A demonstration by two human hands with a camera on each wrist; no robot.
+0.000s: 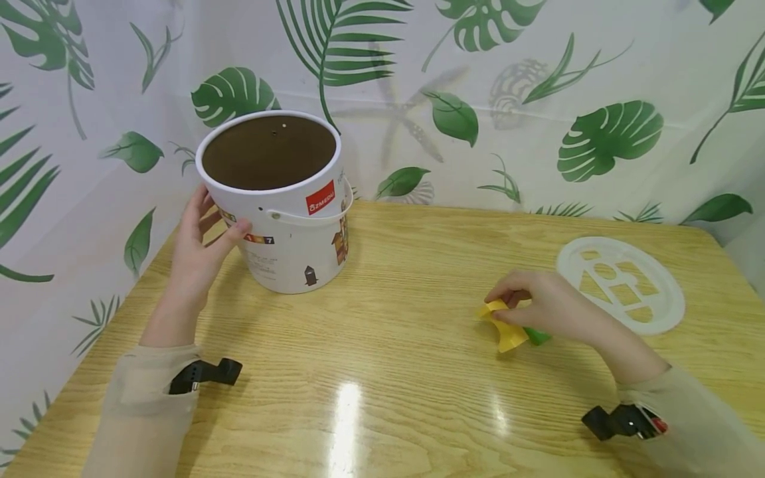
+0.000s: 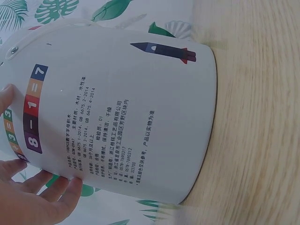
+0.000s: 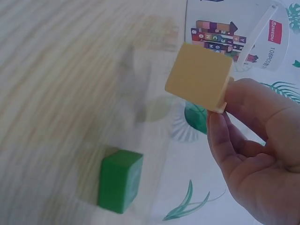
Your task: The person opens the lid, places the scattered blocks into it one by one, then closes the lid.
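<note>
A white bucket [image 1: 293, 245] with printed pictures stands upright on the table at the left, its rim uncovered. My left hand [image 1: 200, 249] holds its near left side, the thumb [image 1: 240, 227] in front and the fingers round the side; the left wrist view shows this hand [image 2: 40, 194] against the printed wall. On the right, my right hand [image 1: 540, 302] pinches a yellow block [image 1: 507, 328] with a curved-in side. The right wrist view shows the block's square face [image 3: 201, 75]. Partly hidden behind it in the head view, a green block [image 1: 536, 336] lies on the table.
A white oval stencil plate [image 1: 669, 309] with cut-out shapes lies at the right, beyond my right hand. The wooden table [image 1: 382, 312] meets a leaf-patterned cloth [image 1: 394, 146] along its back edge. The bucket's white handle [image 1: 311, 220] hangs down its front.
</note>
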